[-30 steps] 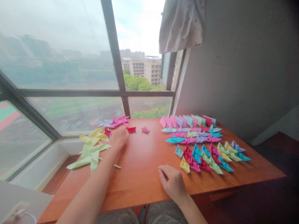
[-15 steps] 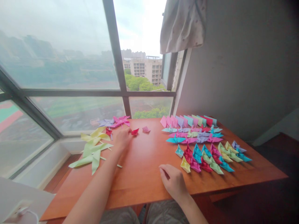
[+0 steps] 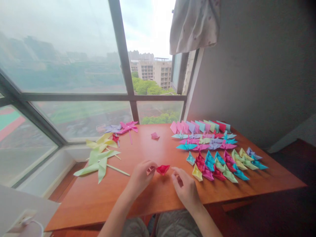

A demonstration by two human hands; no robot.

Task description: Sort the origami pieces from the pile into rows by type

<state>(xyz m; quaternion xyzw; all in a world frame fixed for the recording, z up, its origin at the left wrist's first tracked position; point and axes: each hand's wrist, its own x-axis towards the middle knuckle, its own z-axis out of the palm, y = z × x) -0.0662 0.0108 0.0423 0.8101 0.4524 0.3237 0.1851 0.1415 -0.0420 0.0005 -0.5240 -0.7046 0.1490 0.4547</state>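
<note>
Red boat [image 3: 163, 170] moved toward near table edge [image 3: 158, 209], left hand [image 3: 141, 175] pinching its tip, right hand [image 3: 185, 186] narrowly parted alongside

You are in what looks like a home, in a glazed corner of a room or a closed-in balcony, though which of the two you cannot tell. Dark-framed windows [image 3: 74, 97] fill the upper left and wrap around that side; a patterned curtain [image 3: 195, 26] hangs at upper center, beside a plain grey wall [image 3: 251, 65]. You are well above ground: blocky buildings [image 3: 163, 70] and treetops [image 3: 145, 86] show through the middle opening. At lower left you have a wall socket [image 3: 22, 221] with a white cord, and your wooden tabletop [image 3: 93, 200] carries paper pinwheels [image 3: 102, 164], more household craft than office work.
</note>
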